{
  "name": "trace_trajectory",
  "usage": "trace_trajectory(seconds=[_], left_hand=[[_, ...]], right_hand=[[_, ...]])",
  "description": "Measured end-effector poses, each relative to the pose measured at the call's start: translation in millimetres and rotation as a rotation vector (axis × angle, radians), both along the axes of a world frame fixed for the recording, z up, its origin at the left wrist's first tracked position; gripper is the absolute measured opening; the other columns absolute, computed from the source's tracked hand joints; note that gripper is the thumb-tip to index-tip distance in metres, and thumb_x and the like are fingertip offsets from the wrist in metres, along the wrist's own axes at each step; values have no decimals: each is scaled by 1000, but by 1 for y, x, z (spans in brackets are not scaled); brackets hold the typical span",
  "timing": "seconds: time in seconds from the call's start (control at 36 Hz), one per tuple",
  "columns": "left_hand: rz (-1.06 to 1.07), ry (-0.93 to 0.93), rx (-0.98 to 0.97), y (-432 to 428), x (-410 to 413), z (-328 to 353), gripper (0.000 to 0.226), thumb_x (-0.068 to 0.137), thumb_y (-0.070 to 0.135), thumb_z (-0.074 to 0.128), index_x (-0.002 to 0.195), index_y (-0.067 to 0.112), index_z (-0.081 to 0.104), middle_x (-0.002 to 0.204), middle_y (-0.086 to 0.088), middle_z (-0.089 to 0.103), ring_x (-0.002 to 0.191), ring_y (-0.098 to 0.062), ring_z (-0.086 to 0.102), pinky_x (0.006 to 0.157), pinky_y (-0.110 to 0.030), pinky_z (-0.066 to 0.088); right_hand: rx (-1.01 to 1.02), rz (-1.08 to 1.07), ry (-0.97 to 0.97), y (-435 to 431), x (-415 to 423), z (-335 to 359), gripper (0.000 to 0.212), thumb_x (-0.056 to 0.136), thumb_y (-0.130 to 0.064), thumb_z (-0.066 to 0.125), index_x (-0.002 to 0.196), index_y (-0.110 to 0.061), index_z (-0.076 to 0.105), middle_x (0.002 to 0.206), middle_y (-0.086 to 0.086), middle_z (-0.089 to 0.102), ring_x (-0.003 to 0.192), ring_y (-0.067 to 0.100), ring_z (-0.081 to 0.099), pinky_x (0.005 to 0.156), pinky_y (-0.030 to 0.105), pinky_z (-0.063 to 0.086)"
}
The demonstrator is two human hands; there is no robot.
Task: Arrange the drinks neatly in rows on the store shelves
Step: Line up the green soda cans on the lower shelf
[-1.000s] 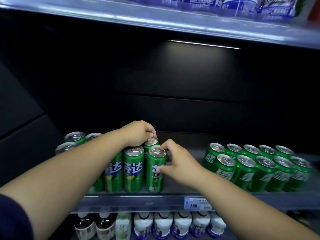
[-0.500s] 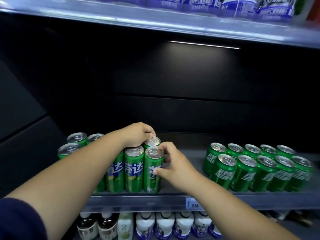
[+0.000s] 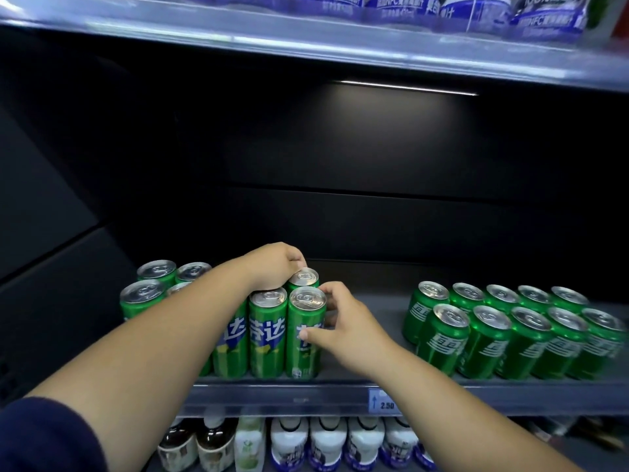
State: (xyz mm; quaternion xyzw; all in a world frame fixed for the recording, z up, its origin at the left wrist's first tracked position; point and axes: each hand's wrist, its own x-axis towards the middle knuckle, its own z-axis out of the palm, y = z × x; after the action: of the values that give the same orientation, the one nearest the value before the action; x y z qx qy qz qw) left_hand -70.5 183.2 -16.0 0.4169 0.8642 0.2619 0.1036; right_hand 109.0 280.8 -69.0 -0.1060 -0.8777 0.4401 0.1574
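Observation:
Tall green cans stand in rows on the left of the grey shelf (image 3: 367,304). My left hand (image 3: 272,267) lies curled over the tops of the back cans, its fingertips touching the rear right can (image 3: 304,279). My right hand (image 3: 343,325) grips the front right can (image 3: 304,335) from its right side, thumb on the label, fingers behind it. The front middle can (image 3: 267,332) stands tight against it. My left forearm hides part of the cans further left (image 3: 144,298).
A second group of shorter green cans (image 3: 510,332) stands in two rows on the right. Bare shelf lies between the groups. A price tag (image 3: 383,400) sits on the shelf lip. Bottles (image 3: 326,444) fill the shelf below; blue-labelled bottles (image 3: 476,8) stand above.
The view has shifted slightly, and both hands stay on the same cans. My right hand's fingers have closed a little further around the front right can.

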Motion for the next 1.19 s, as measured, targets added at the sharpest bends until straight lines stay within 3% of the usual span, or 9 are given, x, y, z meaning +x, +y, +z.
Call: trace_trajectory(seconds=[0.14, 0.28, 0.44, 0.56, 0.69, 0.81, 0.89, 1.0, 1.19], left_hand=[[-20, -17, 0, -1, 1, 2, 24, 101, 27, 50, 95, 24, 73, 90, 7, 72, 89, -13, 67, 88, -37, 55], [-10, 0, -33, 1, 0, 3, 24, 100, 29, 49, 94, 27, 72, 91, 7, 72, 88, -13, 66, 87, -38, 55], [-3, -2, -71, 7, -2, 4, 25, 100, 30, 50, 87, 28, 72, 88, 7, 73, 87, -14, 68, 88, -40, 55], [-3, 15, -65, 7, -2, 2, 24, 99, 31, 50, 90, 28, 72, 89, 8, 73, 87, -14, 68, 89, -42, 55], [3, 1, -30, 2, 1, 1, 24, 100, 29, 49, 92, 27, 72, 91, 8, 73, 89, -13, 68, 90, -41, 55], [-14, 9, -21, -4, 3, 6, 19, 98, 31, 54, 98, 32, 73, 97, 12, 72, 93, -9, 66, 91, -38, 55], [-33, 50, -63, -9, 3, 11, 13, 94, 37, 60, 100, 36, 72, 98, 15, 71, 93, -5, 65, 91, -35, 55], [-84, 148, -139, -18, 7, 20, 24, 86, 52, 63, 106, 39, 71, 104, 18, 69, 97, -3, 64, 92, -36, 54], [-114, 217, -208, -29, 23, 46, 32, 82, 52, 68, 111, 38, 68, 99, 20, 64, 96, -5, 62, 88, -31, 52]], right_hand=[[5, -8, 5, 4, -1, -4, 54, 72, -27, 88, 108, -39, 50, 109, -14, 69, 94, 3, 69, 86, 39, 58], [24, 0, -8, 6, -1, -5, 54, 65, -45, 83, 107, -44, 48, 111, -14, 69, 96, 6, 69, 86, 44, 57], [75, 6, -12, 4, 3, -3, 52, 76, -42, 81, 113, -41, 45, 112, -17, 66, 94, 3, 67, 85, 41, 57], [58, -13, -25, 6, 3, -3, 55, 66, -53, 80, 109, -45, 46, 109, -15, 67, 93, 4, 67, 83, 42, 58], [115, 23, -59, 7, 2, 5, 59, 72, -46, 84, 116, -39, 46, 113, -16, 64, 101, -3, 61, 88, 30, 54], [185, 76, -136, 11, 3, 16, 65, 72, -45, 86, 123, -37, 46, 120, -16, 59, 106, -1, 56, 84, 21, 47], [271, 108, -177, 17, 4, 23, 69, 74, -43, 85, 130, -35, 46, 124, -16, 54, 112, 4, 51, 88, 24, 42], [400, 142, -231, 25, 2, 36, 71, 73, -40, 86, 134, -32, 50, 132, -8, 55, 121, 11, 49, 93, 28, 42], [597, 154, -294, 41, -6, 74, 64, 80, -27, 76, 140, -25, 52, 137, 2, 59, 120, 20, 57, 101, 37, 48]])
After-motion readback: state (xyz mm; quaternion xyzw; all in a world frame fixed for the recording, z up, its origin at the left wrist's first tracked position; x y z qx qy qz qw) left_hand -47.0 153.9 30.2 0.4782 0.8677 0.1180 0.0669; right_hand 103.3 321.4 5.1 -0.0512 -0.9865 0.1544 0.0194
